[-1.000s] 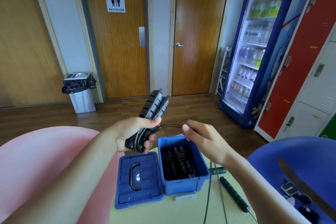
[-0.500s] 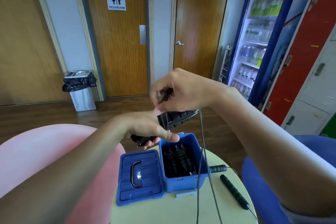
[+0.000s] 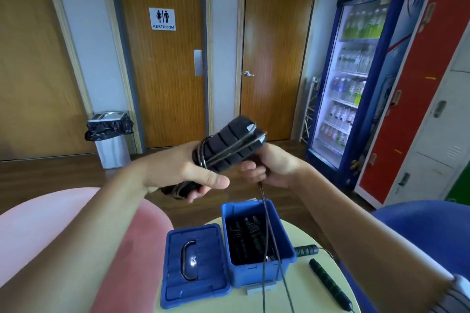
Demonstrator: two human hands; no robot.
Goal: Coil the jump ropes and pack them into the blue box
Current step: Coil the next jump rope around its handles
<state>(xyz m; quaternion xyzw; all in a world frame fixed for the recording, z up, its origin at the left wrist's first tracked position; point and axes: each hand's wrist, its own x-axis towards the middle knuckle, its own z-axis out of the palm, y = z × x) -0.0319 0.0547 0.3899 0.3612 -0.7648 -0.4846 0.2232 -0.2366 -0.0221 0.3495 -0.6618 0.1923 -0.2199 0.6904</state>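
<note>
My left hand (image 3: 188,173) grips a pair of black foam jump-rope handles (image 3: 229,146), held together above the table with several turns of thin dark cord wound along them. My right hand (image 3: 273,169) pinches that cord (image 3: 267,213) just right of the handles; the cord hangs down from it past the open blue box (image 3: 256,273). Coiled black ropes lie inside the box. Another rope's two black-and-green handles (image 3: 330,284) lie on the table right of the box.
The box's blue lid (image 3: 193,267) lies flat left of it on the small round cream table (image 3: 300,295). A pink chair (image 3: 63,223) is at the left, a blue chair (image 3: 417,229) at the right. Doors, a bin and a drinks fridge stand beyond.
My right hand came down from above the handles to their right side, carrying the cord around them. The handles tilted up to the right in my left hand.
</note>
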